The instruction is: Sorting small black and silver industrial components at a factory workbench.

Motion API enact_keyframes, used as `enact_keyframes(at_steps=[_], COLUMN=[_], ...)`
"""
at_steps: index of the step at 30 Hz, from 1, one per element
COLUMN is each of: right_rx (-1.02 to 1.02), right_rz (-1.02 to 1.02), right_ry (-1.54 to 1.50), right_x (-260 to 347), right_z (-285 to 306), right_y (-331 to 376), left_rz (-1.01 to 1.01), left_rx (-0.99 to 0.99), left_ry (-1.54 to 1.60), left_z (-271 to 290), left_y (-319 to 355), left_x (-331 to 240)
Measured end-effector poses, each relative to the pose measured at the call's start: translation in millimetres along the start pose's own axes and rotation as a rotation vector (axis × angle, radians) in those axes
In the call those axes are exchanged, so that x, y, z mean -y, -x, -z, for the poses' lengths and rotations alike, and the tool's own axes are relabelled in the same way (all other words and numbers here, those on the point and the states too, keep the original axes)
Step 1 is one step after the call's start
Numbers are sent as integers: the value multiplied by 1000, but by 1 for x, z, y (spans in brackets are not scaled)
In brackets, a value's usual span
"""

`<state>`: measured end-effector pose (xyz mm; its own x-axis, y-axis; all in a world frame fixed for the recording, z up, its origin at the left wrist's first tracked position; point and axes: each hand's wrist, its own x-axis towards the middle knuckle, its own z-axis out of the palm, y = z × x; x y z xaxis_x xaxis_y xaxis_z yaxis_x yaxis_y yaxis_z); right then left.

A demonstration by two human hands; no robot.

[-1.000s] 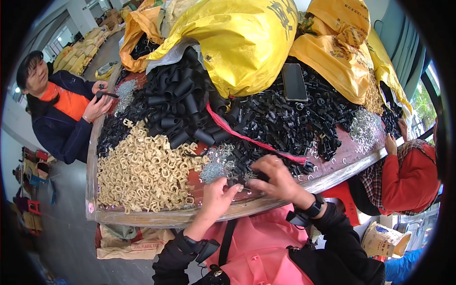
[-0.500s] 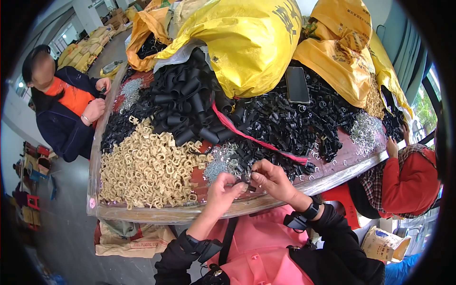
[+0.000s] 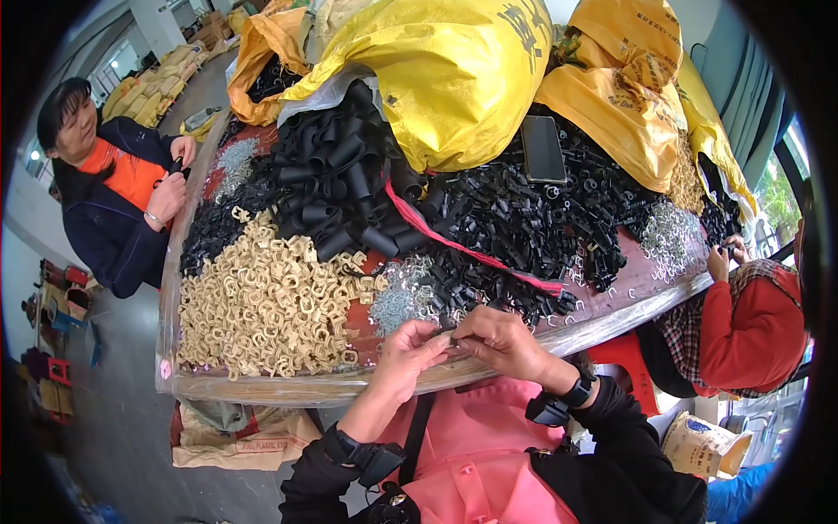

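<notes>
Heaps of parts covered the worktable (image 3: 271,390)

From my end I saw the left hand (image 3: 403,358) and right hand (image 3: 502,341) meeting at lower centre, thumbs and fingers closed narrowly on a small part (image 3: 451,342), mostly hidden by fingertips, over the table's near edge. I couldn't tell its shape. Tan clips (image 3: 271,306) spread across centre left, black tubes (image 3: 336,170) lay above them, and thin metal pieces (image 3: 401,293) sat just beyond the left hand. A red strap (image 3: 489,265) crossed the middle. At upper centre a yellow sack (image 3: 463,87) bulged, with a phone (image 3: 543,148) to its right. Grey floor (image 3: 131,384) filled lower left; one co-worker (image 3: 113,201) was at left, another (image 3: 755,323) at right.
</notes>
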<state>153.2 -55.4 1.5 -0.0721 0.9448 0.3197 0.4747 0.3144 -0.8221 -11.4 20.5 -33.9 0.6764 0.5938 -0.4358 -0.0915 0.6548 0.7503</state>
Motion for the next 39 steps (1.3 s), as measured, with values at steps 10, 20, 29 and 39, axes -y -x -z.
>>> enact_keyframes(at_steps=[10,20,29,39], right_rx=[-129,-54,-110,-15], right_rz=[16,175,57,-70], right_ry=[120,163,-150,683], right_x=[-4,-15,-25,-47], right_z=[-10,-4,0,19], right_y=[0,1,9,31], left_rz=[-35,38,1,-37], left_rx=[53,144,176,54], left_ry=[57,151,68,6], left_z=[0,2,0,9], left_y=[-2,-1,-1,-5], left_x=[3,3,0,4])
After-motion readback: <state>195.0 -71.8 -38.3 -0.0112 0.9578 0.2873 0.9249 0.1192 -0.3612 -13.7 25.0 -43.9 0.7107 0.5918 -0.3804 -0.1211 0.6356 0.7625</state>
